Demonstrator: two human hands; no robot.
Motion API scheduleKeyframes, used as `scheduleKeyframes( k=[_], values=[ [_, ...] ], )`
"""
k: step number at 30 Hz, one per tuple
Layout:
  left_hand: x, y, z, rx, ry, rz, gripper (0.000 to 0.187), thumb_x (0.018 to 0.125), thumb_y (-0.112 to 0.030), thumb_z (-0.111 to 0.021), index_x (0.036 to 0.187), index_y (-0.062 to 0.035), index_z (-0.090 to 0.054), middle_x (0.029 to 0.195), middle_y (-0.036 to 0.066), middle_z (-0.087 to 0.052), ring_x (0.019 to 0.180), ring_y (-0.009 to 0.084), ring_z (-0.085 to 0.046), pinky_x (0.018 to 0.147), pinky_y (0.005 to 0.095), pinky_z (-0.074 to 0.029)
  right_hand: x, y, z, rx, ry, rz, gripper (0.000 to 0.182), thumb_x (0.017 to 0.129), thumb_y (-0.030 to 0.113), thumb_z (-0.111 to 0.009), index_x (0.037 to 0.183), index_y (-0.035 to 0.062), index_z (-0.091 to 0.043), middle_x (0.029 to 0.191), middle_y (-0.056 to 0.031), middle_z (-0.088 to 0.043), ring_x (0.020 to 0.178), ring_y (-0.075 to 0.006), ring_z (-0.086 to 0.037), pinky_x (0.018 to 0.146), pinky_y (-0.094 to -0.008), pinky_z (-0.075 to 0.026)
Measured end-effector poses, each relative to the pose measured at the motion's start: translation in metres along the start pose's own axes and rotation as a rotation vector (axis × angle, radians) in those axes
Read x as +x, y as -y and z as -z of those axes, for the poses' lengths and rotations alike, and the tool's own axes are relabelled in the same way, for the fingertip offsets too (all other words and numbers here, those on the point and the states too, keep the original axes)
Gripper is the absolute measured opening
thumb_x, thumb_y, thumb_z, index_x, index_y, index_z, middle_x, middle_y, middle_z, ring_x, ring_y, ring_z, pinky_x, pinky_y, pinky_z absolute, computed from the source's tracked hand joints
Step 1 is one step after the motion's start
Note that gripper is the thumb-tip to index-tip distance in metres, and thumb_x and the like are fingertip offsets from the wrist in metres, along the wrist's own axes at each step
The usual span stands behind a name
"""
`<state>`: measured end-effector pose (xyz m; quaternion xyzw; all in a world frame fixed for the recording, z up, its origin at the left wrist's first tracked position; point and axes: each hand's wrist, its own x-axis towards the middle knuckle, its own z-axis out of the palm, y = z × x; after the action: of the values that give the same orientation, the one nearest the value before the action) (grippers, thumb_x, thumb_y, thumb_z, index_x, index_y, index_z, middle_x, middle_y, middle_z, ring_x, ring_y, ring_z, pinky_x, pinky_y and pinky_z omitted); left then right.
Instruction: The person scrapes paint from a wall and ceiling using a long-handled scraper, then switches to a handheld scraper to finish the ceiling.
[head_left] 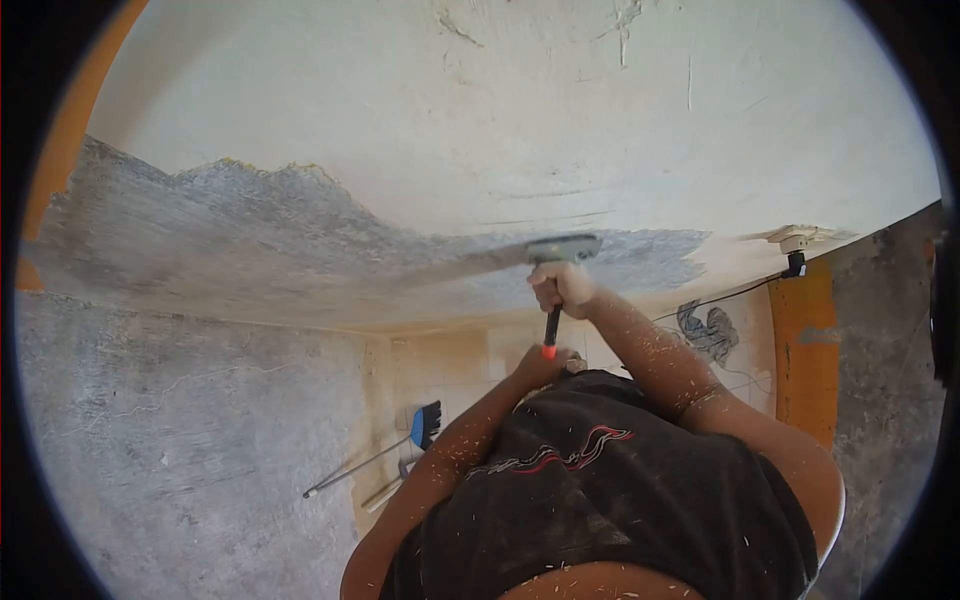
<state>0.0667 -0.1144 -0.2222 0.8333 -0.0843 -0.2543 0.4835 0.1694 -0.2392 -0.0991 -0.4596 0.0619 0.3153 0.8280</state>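
My right hand (563,286) is closed around the upper part of a scraper, just below its wide head (563,247), which lies against the wall (480,150). The scraper's black handle (552,328) runs down toward my body and has a red band near its lower end. There my left hand (545,366) is closed around the handle, its fingers partly hidden by my shirt. White dust coats my right hand, and pale flecks cover both forearms. Around the head, rough grey surface shows below the white coat of the wall.
A socket with a black plug (795,262) sits on the wall at right, its cord running behind my right arm. A grey cloth (708,333) lies on the floor. A blue and black broom (425,425) is at lower left, near the grey side wall (190,420). An orange door frame (806,350) stands right.
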Motion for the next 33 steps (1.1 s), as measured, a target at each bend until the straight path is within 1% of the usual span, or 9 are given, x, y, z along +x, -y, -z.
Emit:
scheduleKeyframes(
  k=[6,14,20,22,25,28,29,32,33],
  values=[
    [0.003,-0.024,0.012,0.039,0.256,0.12,0.03,0.081,-0.032,-0.053,0.102,-0.0113,-0.06,0.087,0.015,-0.064,0.073,0.026,-0.063,0.067,0.037,-0.048,-0.011,0.02,-0.012,-0.046,-0.012,-0.021,0.035,0.071,0.018,-0.057,0.044,0.0124,-0.035,0.041,-0.0021,-0.03,0.037,-0.0157,-0.031,0.041,-0.0294,-0.029],
    [-0.028,-0.046,0.014,-0.068,0.301,0.115,0.034,0.083,-0.035,-0.051,0.102,-0.008,-0.059,0.095,0.01,-0.062,0.083,0.0208,-0.06,0.07,0.0344,-0.045,0.008,-0.015,0.013,0.136,-0.037,-0.278,0.03,0.069,0.016,-0.058,0.048,0.0114,-0.038,0.043,-0.0015,-0.03,0.037,-0.0162,-0.03,0.042,-0.0298,-0.028],
    [-0.009,-0.039,0.031,-0.103,0.207,0.189,0.032,0.083,-0.033,-0.051,0.096,-0.0067,-0.064,0.082,0.011,-0.065,0.076,0.0206,-0.062,0.07,0.0346,-0.046,0.001,0.022,-0.017,-0.009,0.067,-0.133,0.031,0.07,0.016,-0.057,0.046,0.0119,-0.037,0.042,-0.0016,-0.031,0.038,-0.0162,-0.031,0.043,-0.0303,-0.03],
    [-0.016,-0.028,0.015,-0.126,0.035,0.03,0.035,0.08,-0.032,-0.06,0.06,-0.0027,-0.056,0.053,0.002,-0.052,0.053,0.011,-0.049,0.049,0.0314,-0.04,0.003,0.007,-0.01,0.03,0.025,-0.133,0.032,0.07,0.017,-0.058,0.047,0.0116,-0.037,0.042,-0.0019,-0.031,0.037,-0.0164,-0.031,0.042,-0.0308,-0.03],
    [-0.014,0.063,-0.047,-0.153,-0.025,0.232,0.035,0.081,-0.03,-0.059,0.059,-0.0029,-0.056,0.053,0.003,-0.052,0.054,0.0102,-0.05,0.048,0.0306,-0.04,0.012,-0.021,0.008,0.085,-0.095,-0.289,0.032,0.071,0.018,-0.057,0.047,0.012,-0.036,0.042,-0.002,-0.031,0.036,-0.0163,-0.03,0.042,-0.0311,-0.03],
    [-0.027,-0.038,0.009,-0.268,0.015,0.064,0.035,0.081,-0.031,-0.059,0.061,-0.0026,-0.056,0.053,0.003,-0.052,0.051,0.0103,-0.049,0.047,0.0301,-0.039,0.002,0.005,-0.017,-0.006,-0.02,-0.136,0.038,0.069,0.017,-0.055,0.041,0.014,-0.028,0.04,-0.0016,-0.028,0.037,-0.0165,-0.028,0.043,-0.0306,-0.029],
    [-0.022,-0.046,0.026,-0.125,0.181,0.234,0.031,0.081,-0.031,-0.054,0.097,-0.0067,-0.064,0.079,0.014,-0.064,0.071,0.0186,-0.062,0.067,0.0318,-0.046,-0.002,0.01,-0.022,-0.001,-0.026,-0.145,0.038,0.069,0.017,-0.055,0.041,0.014,-0.028,0.04,-0.0016,-0.028,0.037,-0.0165,-0.028,0.043,-0.0306,-0.029],
    [-0.007,-0.014,0.021,0.102,0.244,0.251,0.03,0.081,-0.03,-0.055,0.097,-0.0071,-0.065,0.076,0.013,-0.064,0.068,0.018,-0.062,0.064,0.0315,-0.047,0.001,0.021,-0.028,-0.066,0.025,-0.151,0.039,0.068,0.017,-0.055,0.041,0.0137,-0.028,0.039,-0.0023,-0.027,0.037,-0.0168,-0.029,0.043,-0.0316,-0.03],
    [-0.017,-0.025,0.013,-0.199,0.025,0.072,0.036,0.081,-0.032,-0.059,0.063,-0.0012,-0.056,0.05,0.002,-0.05,0.045,0.0106,-0.047,0.044,0.0288,-0.039,0.005,0.01,-0.022,-0.049,-0.013,-0.157,0.038,0.069,0.017,-0.055,0.041,0.0137,-0.028,0.039,-0.0024,-0.027,0.037,-0.0169,-0.029,0.044,-0.0314,-0.03]
  ],
)
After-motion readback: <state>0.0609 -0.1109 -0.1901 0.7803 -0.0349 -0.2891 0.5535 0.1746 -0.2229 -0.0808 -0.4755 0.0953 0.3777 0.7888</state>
